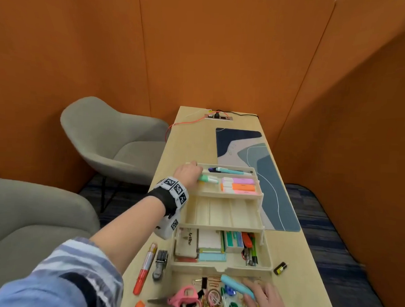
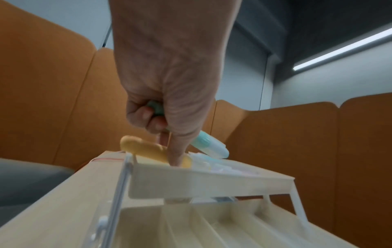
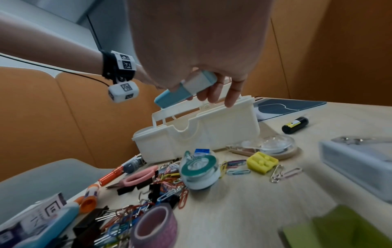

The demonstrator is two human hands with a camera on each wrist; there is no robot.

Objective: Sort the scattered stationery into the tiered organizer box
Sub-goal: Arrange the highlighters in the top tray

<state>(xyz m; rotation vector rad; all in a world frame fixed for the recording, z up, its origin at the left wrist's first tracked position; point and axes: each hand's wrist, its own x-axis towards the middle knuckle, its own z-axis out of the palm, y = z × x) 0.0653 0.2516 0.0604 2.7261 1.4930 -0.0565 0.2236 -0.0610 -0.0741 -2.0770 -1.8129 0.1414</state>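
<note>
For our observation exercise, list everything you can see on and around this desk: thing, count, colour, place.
organizer box: one, cream, three open tiers, mid-desk
highlighters: several, pink and orange, top tier
red marker: one, desk left of box
pink scissors: one, near desk edge
paper clips: many, mixed colours, scattered near edge
tape dispenser: one, green and white, among clips
purple tape roll: one, near edge
desk mat: one, blue-grey, right of box
chairs: two, grey, left of desk
left hand: holds mint highlighter over top tier
right hand: holds light blue stapler near the box's front

Grey chairs point(image 1: 109, 137), patterned desk mat point(image 1: 254, 169)
</note>
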